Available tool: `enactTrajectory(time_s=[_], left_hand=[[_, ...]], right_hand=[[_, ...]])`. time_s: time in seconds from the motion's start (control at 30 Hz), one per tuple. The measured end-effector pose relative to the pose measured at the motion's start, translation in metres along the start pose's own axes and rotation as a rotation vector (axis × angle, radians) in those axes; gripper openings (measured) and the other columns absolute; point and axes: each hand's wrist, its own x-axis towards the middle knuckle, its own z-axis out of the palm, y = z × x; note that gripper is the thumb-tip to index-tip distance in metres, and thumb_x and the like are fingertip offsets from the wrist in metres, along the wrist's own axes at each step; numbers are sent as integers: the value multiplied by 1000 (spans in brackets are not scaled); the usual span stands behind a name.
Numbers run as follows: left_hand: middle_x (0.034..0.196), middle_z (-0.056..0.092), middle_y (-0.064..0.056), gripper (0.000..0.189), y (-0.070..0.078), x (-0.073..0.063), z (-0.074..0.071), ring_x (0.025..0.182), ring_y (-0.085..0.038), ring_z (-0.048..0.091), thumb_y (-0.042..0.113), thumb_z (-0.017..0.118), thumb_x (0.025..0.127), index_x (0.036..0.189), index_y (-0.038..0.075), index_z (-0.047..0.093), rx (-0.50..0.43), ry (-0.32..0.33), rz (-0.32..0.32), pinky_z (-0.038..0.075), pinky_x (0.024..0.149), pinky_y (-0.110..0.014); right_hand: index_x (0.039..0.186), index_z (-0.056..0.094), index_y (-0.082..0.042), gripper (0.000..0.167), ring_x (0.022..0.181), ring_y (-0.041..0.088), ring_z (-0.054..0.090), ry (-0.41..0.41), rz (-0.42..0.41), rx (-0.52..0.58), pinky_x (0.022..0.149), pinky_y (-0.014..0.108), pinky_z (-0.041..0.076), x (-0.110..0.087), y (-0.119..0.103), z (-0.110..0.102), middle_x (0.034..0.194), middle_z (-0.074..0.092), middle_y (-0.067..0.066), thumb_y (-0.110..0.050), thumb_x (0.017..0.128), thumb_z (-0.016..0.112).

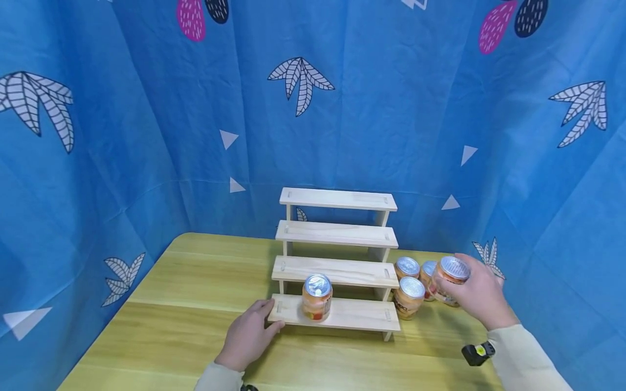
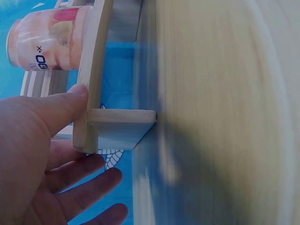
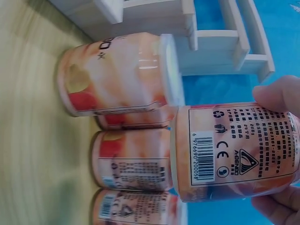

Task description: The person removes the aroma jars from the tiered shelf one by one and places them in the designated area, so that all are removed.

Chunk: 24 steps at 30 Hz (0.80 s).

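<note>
A pale wooden four-step display stand [image 1: 337, 271] stands on the table. My left hand [image 1: 248, 334] grips the left end of its lowest step, thumb [image 2: 77, 96] on the board and index finger behind its end; the other fingers spread away. On that step, left of its middle, an orange-pink can [image 1: 317, 301] with a silver lid stands upright. My right hand [image 1: 481, 296] holds a matching can [image 3: 234, 152] by its sides near the lid, raised above the table. Its barcode label faces the right wrist camera. Several more such cans [image 3: 117, 77] stand close together beneath it, right of the stand.
The yellow wood-grain table [image 1: 195, 293] reaches out to the left and front of the stand. A blue patterned curtain [image 1: 371, 108] hangs behind and along both sides. The stand's upper three steps [image 1: 337, 199] bear no cans.
</note>
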Motion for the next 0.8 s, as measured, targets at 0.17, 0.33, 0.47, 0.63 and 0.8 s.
enactTrajectory(time_s=[0.17, 0.33, 0.47, 0.63, 0.8], left_hand=[[132, 63, -19, 64, 1, 2, -1, 110, -37, 67, 37, 77, 90, 135, -4, 60, -2, -5, -11, 57, 88, -50], [134, 61, -18, 64, 1, 3, 0, 111, -37, 66, 38, 76, 90, 137, -3, 59, -2, -24, -20, 57, 88, -51], [135, 62, -18, 65, 0, 4, 0, 111, -37, 66, 39, 76, 90, 137, -2, 60, 1, -27, -18, 57, 88, -51], [135, 61, -18, 65, 0, 4, -1, 112, -37, 66, 39, 76, 90, 137, -2, 60, -6, -28, -15, 57, 89, -52], [134, 62, -18, 65, -1, 1, 1, 111, -36, 66, 39, 76, 90, 136, -3, 60, -7, -25, -16, 57, 88, -51]], right_hand=[[139, 49, 8, 82, 104, 44, 56, -23, 11, -4, 74, 50, 28, -3, 9, 9, 126, 59, 30, -45, 85, 80], [140, 49, 8, 85, 104, 44, 58, -83, 49, -6, 74, 48, 28, -7, 18, 22, 126, 60, 32, -46, 83, 81], [137, 51, 8, 83, 104, 47, 59, -95, 56, -2, 77, 53, 28, -11, 24, 32, 125, 61, 33, -42, 80, 84], [138, 49, 10, 86, 107, 54, 58, -118, 68, 7, 84, 62, 28, -14, 27, 41, 127, 58, 37, -40, 78, 86], [141, 46, 11, 92, 111, 55, 55, -165, 92, 25, 86, 60, 28, -17, 31, 47, 133, 54, 37, -43, 78, 85]])
